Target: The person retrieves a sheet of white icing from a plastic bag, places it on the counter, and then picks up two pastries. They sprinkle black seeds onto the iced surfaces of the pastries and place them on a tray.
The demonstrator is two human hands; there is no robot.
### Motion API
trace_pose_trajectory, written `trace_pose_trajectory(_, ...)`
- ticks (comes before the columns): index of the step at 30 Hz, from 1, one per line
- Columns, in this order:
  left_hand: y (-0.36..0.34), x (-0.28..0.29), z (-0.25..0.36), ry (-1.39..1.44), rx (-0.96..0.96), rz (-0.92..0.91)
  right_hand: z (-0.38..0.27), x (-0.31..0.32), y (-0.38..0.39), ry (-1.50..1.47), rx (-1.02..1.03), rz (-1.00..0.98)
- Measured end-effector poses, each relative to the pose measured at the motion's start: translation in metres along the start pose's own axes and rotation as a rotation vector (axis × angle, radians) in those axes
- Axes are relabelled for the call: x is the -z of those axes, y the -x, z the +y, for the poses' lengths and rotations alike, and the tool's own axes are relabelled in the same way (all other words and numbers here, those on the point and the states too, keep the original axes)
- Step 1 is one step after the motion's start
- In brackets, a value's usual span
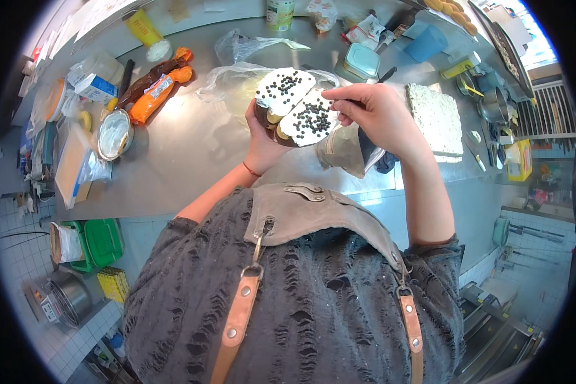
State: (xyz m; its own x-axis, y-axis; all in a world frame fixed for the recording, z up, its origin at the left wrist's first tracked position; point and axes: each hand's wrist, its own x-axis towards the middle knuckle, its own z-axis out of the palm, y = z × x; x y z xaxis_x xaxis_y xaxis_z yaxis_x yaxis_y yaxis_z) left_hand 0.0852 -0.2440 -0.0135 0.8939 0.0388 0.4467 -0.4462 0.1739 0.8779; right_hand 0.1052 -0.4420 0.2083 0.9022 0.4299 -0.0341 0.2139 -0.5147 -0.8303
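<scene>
My left grip is curled around the left and near side of two white-topped pieces, bearing them side by side above the worktop; both tops are strewn with small dark balls, and their sides show dark brown with a yellowish layer. My right grip is over the right edge of the nearer piece, forefinger and thumb drawn close together; I cannot tell whether the tips meet or have a ball between them. Just beside the pieces, below my right wrist, lies a greyish bag, and clear plastic spreads out behind them. Farther to my left sit an orange bag and a metal bowl coated with white inside. To my right, past my forearm, lies a pale speckled slab.
</scene>
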Motion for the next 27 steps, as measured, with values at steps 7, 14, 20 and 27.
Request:
trace_pose_trajectory(7,0.005,0.000,-0.003,0.011,-0.006,-0.003,-0.009,-0.001,-0.006,0.285,0.059,0.000)
trace_pose_trajectory(14,0.000,0.002,0.001,-0.008,-0.071,-0.038,-0.015,-0.002,-0.010,0.357,0.104,-0.007)
trace_pose_trajectory(20,-0.001,0.001,0.000,0.019,-0.101,-0.035,-0.018,-0.004,-0.012,0.349,0.152,0.001)
trace_pose_trajectory(27,-0.006,0.001,0.007,-0.045,-0.132,-0.043,-0.026,-0.003,-0.016,0.211,0.100,0.001)
